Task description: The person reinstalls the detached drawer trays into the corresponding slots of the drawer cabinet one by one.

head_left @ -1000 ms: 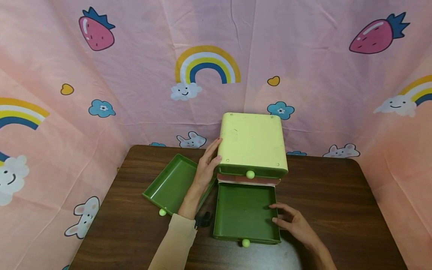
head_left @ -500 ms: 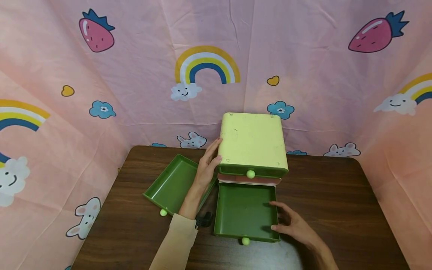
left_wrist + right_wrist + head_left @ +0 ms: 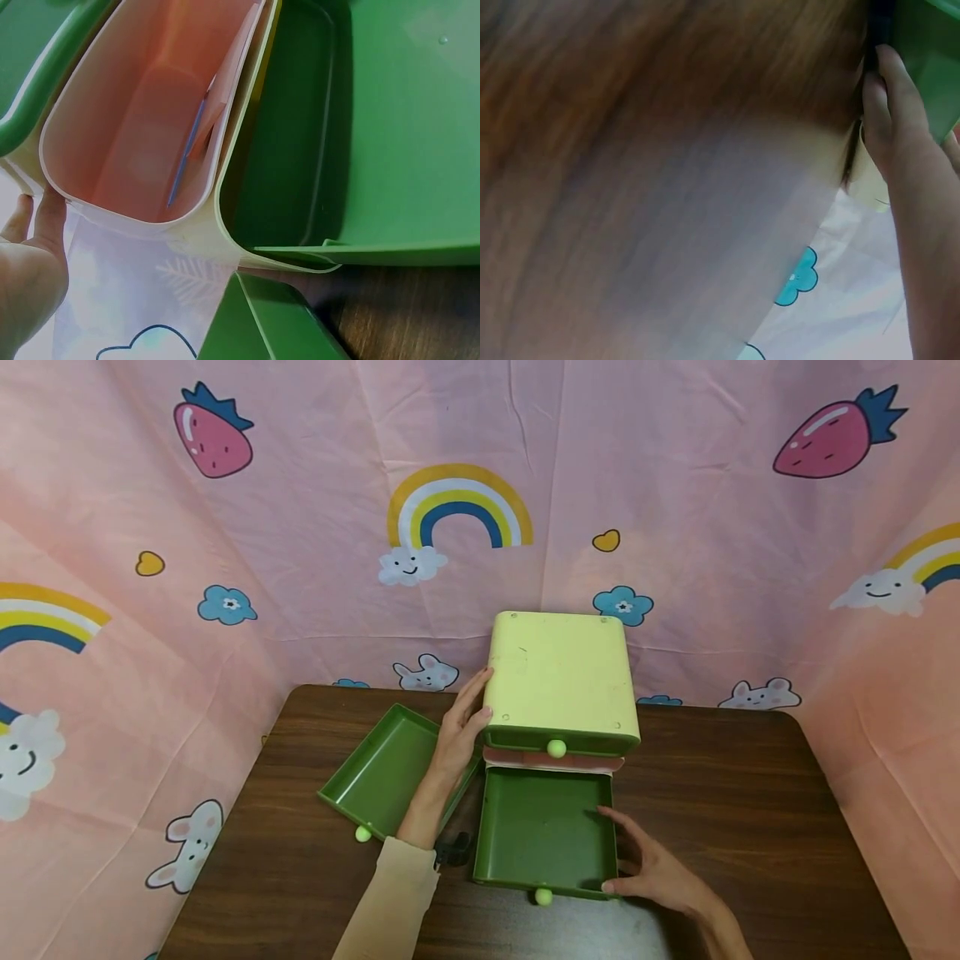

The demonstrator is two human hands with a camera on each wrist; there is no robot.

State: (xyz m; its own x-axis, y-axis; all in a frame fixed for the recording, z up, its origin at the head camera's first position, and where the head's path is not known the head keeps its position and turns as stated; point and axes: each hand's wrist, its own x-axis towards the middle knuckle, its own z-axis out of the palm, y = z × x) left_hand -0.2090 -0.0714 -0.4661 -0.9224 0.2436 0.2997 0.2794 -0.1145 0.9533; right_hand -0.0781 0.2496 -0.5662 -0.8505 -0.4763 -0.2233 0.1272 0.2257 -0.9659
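A pale yellow drawer cabinet [image 3: 558, 672] stands at the table's back, its green top drawer [image 3: 525, 739] in place. My left hand [image 3: 452, 739] rests against its left side, fingers fairly straight. A green drawer [image 3: 547, 831] with a light green knob [image 3: 543, 897] extends far out of the lowest opening. My right hand [image 3: 656, 868] holds its right wall, thumb near the front corner and index fingertip over the rim; the other fingers are partly hidden outside. In the left wrist view the pink middle compartment [image 3: 135, 150] is uncovered, with a thin blue strip inside.
Another green drawer [image 3: 378, 772] lies askew on the brown wooden table [image 3: 750, 827], left of the cabinet and partly behind my left forearm. A pink patterned cloth [image 3: 315, 527] hangs close behind the table and along both sides.
My right thumb has shifted toward the drawer's front corner. The extended drawer's front edge has moved slightly toward the cabinet. The left hand stays against the cabinet's side.
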